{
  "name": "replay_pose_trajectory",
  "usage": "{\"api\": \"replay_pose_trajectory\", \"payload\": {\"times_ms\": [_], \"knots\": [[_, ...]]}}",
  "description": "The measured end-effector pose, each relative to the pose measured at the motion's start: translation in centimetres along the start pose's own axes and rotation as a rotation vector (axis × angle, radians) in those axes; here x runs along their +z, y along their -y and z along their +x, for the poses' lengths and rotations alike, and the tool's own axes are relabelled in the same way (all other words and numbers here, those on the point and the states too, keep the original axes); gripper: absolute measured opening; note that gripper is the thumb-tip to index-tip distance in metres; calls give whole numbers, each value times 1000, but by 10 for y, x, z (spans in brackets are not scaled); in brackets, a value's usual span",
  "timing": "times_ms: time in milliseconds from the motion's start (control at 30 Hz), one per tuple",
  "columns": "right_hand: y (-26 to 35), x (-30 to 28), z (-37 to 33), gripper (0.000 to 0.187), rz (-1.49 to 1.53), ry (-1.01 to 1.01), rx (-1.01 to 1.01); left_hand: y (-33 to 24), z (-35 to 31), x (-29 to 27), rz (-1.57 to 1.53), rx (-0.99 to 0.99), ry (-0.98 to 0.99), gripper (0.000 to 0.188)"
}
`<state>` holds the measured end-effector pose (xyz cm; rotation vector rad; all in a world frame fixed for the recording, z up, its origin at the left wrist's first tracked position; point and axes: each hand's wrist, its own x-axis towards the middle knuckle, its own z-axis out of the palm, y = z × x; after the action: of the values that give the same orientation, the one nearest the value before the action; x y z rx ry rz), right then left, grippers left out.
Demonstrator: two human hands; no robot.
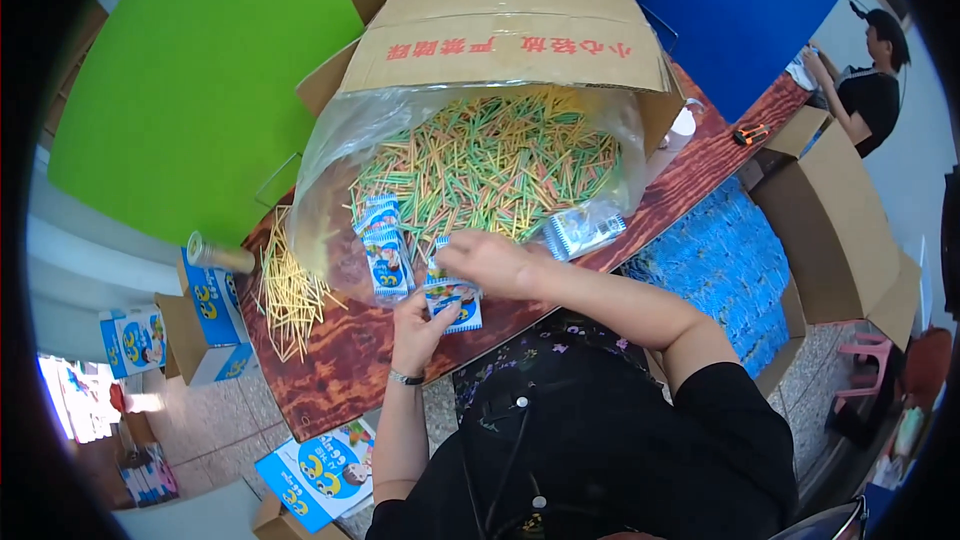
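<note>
My left hand [418, 330] is closed at the table's near edge, its thumb pressed on a small blue-and-white packet [462, 315]. Just above it, my right hand [488, 262] reaches across with bent fingers at the packet's upper end. What those fingers pinch is hidden beneath them. Left of my hands lie several similar stacked packets [384, 258]. Beyond, a heap of thin yellow, green and pink sticks [490, 165] spills from a clear plastic bag [325, 155] lining a tipped cardboard box [500, 30]. Right of my right hand sits a bundle of clear-and-blue packets [587, 230].
Pale yellow sticks [290, 290] are piled at the table's left. An open carton [830, 210] beside the table's right holds many blue packets [710, 265]. Printed boxes [325, 470] stand on the floor at left. An orange-and-black tool [750, 134] lies near a person [872, 80] at far right.
</note>
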<state>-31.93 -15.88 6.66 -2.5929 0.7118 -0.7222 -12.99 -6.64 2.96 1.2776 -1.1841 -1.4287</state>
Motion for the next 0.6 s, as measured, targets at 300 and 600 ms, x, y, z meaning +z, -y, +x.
{"api": "replay_pose_trajectory", "payload": {"times_ms": [300, 600], "knots": [[-131, -87, -65, 36, -394, 140, 907, 3, 47, 27, 45, 173, -194, 15], [-142, -52, -50, 49, -325, 145, 1062, 5, 50, 39, -3, 169, -139, 15]]}}
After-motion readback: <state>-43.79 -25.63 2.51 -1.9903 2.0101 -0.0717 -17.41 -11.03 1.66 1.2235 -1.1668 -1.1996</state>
